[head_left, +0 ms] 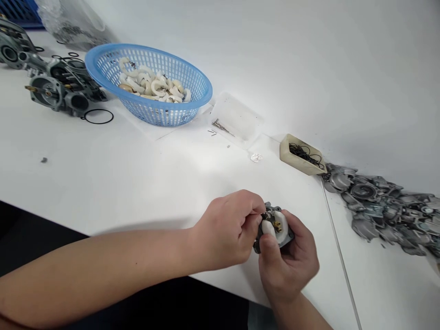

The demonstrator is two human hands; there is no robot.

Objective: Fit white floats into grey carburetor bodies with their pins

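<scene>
Over the front of the table, my right hand (pixel 292 263) is closed around a grey metal carburetor body (pixel 272 207), with the thumb pressing on its near side. A white curved float (pixel 283 225) sits in the carburetor's open face, around brass parts (pixel 277 225) at the centre. My left hand (pixel 228 229) is in a pinch at the carburetor's left edge, thumb and forefinger together beside the float's end. Whatever lies between those fingertips is too small and covered to make out.
A blue basket (pixel 168 106) holds white floats. Beyond my hands are a clear tray (pixel 240 120) with thin metal pins and a cream box (pixel 299 161) of black rings. Metal bowl-shaped parts (pixel 364 192) are heaped right; assembled carburetors (pixel 51 94) and a loose black ring (pixel 99 123) lie left.
</scene>
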